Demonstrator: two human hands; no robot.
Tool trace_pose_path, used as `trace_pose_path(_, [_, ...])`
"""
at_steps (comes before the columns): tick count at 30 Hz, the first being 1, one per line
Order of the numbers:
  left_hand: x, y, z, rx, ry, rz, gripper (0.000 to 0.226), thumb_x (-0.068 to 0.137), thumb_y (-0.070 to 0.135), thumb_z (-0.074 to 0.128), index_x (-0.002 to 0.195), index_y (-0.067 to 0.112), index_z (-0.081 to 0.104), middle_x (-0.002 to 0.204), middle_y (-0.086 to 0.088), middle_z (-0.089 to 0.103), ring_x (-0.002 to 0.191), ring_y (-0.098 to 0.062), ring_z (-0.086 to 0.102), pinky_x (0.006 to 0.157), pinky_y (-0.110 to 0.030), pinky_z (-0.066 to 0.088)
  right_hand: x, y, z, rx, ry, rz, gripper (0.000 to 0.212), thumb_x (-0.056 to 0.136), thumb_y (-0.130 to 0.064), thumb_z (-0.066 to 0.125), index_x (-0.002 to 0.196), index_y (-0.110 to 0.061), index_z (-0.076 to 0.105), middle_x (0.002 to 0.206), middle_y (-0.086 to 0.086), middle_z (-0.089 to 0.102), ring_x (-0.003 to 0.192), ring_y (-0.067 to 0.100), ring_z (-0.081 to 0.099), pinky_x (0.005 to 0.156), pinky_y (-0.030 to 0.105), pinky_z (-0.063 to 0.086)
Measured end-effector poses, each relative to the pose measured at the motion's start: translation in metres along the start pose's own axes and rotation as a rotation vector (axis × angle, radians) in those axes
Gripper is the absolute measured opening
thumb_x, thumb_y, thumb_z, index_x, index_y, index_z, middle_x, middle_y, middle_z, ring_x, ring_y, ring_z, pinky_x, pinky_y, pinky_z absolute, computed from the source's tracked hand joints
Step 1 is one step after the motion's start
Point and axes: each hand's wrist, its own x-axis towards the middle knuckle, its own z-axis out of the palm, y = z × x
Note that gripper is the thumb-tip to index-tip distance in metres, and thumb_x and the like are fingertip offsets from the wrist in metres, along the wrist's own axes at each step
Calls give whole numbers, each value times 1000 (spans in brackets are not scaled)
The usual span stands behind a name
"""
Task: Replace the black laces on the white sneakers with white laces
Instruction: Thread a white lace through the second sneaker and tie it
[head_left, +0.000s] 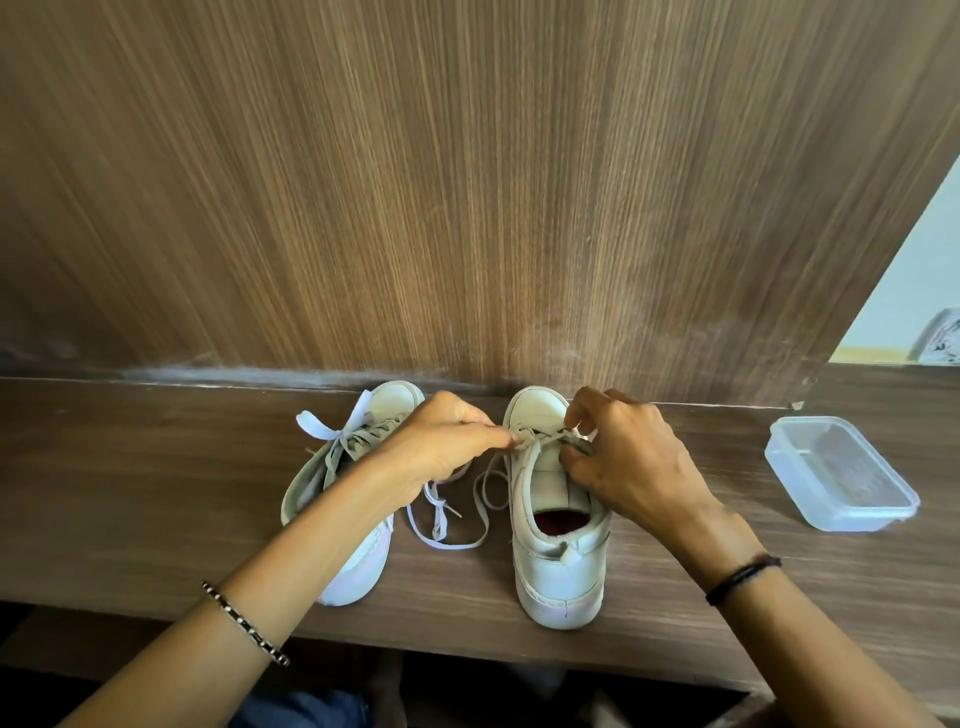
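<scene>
We are lacing right sneaker, far eyelets; left hand and right hand each pinching white lace. Next, likely: evening ends, crossing nearer.

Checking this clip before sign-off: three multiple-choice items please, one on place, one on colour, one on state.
1. The plastic container stands: A right of the right sneaker; B between the sneakers; C on a sneaker.
2. The lace in the right sneaker is: A black; B white; C red.
3. The left hand and right hand: A pinch that lace; B lie flat; C hold the container.
Answers: 1 A, it sits past that sneaker's right side; 2 B, it looks pale; 3 A, fingertips close on it.
</scene>
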Motion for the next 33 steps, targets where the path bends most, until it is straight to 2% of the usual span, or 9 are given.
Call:
trace_pose_path(4, [3, -4, -3, 67, -20, 10, 12, 88, 17, 70, 99, 19, 73, 55, 5, 53, 42, -6, 35, 40, -17, 22, 1, 0, -1, -4, -20, 31, 25, 86, -26, 68, 109, -18, 60, 106, 0, 64, 94, 28, 63, 78, 44, 56])
trace_pose_path(9, [5, -6, -1, 112, -49, 86, 12, 89, 19, 72, 98, 25, 75, 47, 9, 53, 50, -12, 38, 46, -21, 26, 1, 0, -3, -3, -49, 57, 24, 85, -29, 66, 107, -22, 59, 101, -3, 66, 91, 26, 63, 77, 44, 58])
trace_pose_path(14, [9, -12, 0, 147, -23, 164, 6, 87, 35, 77, 90, 30, 77, 57, 7, 66, 63, -13, 57, 72, -31, 45, 1, 0, -3, -5, -52, 41, 24, 86, -28, 66, 108, -21, 60, 102, -3, 66, 90, 25, 64, 75, 45, 58])
trace_pose_path(16, [11, -16, 2, 158, -7, 196, 12, 84, 42, 79, 89, 31, 78, 72, 3, 74, 81, -20, 70, 88, -39, 53, 1, 0, -3, 0, -53, 36, 24, 86, -27, 67, 108, -20, 60, 104, -3, 66, 91, 24, 63, 76, 44, 58])
trace_pose_path(21, [8, -12, -2, 84, -14, 220, 6, 89, 27, 76, 84, 28, 78, 88, 8, 77, 100, -13, 70, 103, -40, 51, 2, 1, -3, 8, -65, 43, 25, 86, -28, 67, 110, -21, 61, 106, -4, 65, 94, 23, 63, 78, 43, 57])
trace_pose_path(24, [5, -5, -4, -30, -69, 152, 15, 91, 24, 70, 79, 31, 76, 99, 10, 77, 104, -10, 65, 100, -31, 45, 2, 1, -4, 9, -76, 50, 26, 86, -28, 66, 110, -22, 61, 105, -4, 66, 94, 23, 63, 78, 43, 58])
trace_pose_path(28, [6, -4, -5, -124, -58, 69, 13, 80, 31, 70, 68, 26, 71, 83, -6, 63, 80, -16, 52, 81, -31, 40, 2, 1, -4, 7, -96, 68, 27, 85, -28, 67, 111, -22, 60, 106, -3, 66, 95, 24, 63, 79, 43, 57])
trace_pose_path(31, [6, -4, -5, -133, -61, 54, 16, 80, 37, 69, 72, 24, 74, 93, -13, 73, 94, -20, 63, 96, -36, 47, 1, 1, -4, -2, -106, 68, 30, 86, -28, 66, 114, -20, 59, 108, -1, 65, 97, 26, 64, 80, 42, 57])
trace_pose_path(33, [5, -2, -4, -80, -47, 82, 19, 89, 38, 68, 81, 22, 75, 93, 5, 77, 104, -13, 65, 99, -34, 44, 1, 0, -5, -4, -114, 70, 32, 87, -29, 65, 117, -20, 58, 110, -1, 65, 99, 26, 64, 81, 42, 56])
